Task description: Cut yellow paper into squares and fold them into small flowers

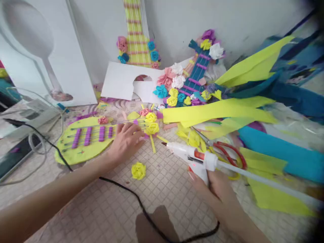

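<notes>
My right hand [215, 192] is closed round the handle of a white hot glue gun [199, 157]. A long white glue stick [263, 177] runs out of its back, and its dark nozzle points left toward the paper flowers. My left hand [126, 141] lies palm down, fingers apart, across the neck of a yellow cut-out guitar [86, 153] with purple strips and grey strings. Just beyond its fingertips, yellow paper flowers [152, 128] sit at the end of the neck. A loose yellow paper rose [138, 170] lies on the tiled-pattern surface nearer me.
A black cord [126, 189] crosses the front. Red-handled scissors [230, 152] lie among yellow and blue crepe paper [273, 148] at right. A blue flowered guitar [197, 74] and a white cut-out board [118, 81] lean against the wall. A power strip [17, 158] is at left.
</notes>
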Available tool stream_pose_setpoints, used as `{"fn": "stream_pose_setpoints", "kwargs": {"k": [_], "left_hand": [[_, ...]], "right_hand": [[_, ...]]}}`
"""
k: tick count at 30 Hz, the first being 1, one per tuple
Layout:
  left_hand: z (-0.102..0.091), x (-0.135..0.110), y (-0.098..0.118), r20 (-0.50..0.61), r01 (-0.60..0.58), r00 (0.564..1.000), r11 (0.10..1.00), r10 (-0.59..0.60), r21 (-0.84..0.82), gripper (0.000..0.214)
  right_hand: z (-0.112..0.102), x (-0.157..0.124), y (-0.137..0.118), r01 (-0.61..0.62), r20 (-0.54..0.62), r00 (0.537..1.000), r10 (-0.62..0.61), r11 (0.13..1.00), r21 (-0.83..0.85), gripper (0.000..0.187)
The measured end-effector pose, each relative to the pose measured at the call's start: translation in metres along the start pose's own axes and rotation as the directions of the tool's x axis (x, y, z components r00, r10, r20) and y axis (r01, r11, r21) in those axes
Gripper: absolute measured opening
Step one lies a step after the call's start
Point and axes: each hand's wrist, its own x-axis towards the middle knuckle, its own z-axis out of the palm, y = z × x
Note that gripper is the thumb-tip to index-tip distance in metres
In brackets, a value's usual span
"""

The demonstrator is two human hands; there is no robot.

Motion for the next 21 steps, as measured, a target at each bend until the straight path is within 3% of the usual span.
{"fn": "stream_pose_setpoints", "kwargs": {"k": [10,21], "left_hand": [[-0.0012,0.0052,0.0105,-0.019,-0.070,0.997,0.989,0.073,0.128,0.011],[-0.0025,0.0061,0.0076,-0.096,-0.096,0.990,0.988,0.108,0.120,0.009]], "right_hand": [[-0.0013,-0.0009,0.0008,-0.020,0.010,1.000,0.019,0.999,0.032,0.013],[-0.0009,-0.0008,0.0012,-0.018,0.006,1.000,0.018,1.000,0.007,0.013]]}}
